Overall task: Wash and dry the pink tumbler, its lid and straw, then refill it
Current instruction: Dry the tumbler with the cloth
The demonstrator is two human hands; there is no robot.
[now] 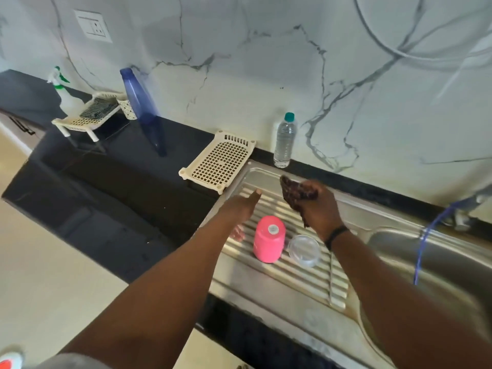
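On the drainboard, head view:
Pink tumbler (269, 239): upside down, axis upright, on the steel ridges (314, 278).
Lid (304, 250): clear, just right of it.
Straw: cannot tell.
Right hand (318, 209): grip clenched on a dark cloth (295, 194), just beyond the tumbler.
Left hand (241, 206): grip released, fingers straight, equally near.

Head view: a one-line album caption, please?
Pink tumbler upside down on the draining board; right hand grips a dark cloth.
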